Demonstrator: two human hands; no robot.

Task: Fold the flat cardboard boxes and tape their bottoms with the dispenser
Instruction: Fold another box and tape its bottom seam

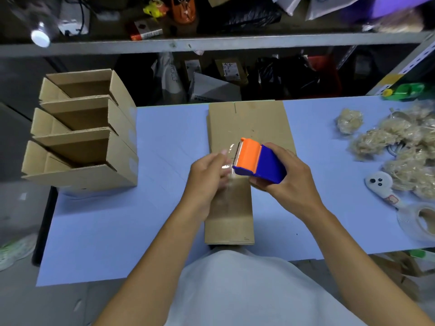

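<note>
Right grip clamped around light blue-and-orange plastic tape dispenser; left grip pinching thin, sticky clear tape beside it.

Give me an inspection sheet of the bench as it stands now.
Surface: blue table, cardboard in the middle.
Job's things: flat cardboard boxes stacked centre; three folded boxes at the left edge; orange and blue tape dispenser held above the cardboard.
Clutter: pale fibre bundles, white tape roll, white ghost-faced tool, green bottle, all at right.
Grippers: right hand grips the dispenser; left hand pinches the clear tape end.
Cables: nothing seen on the table.
Surroundings: shelf of bags and parcels behind.
</note>
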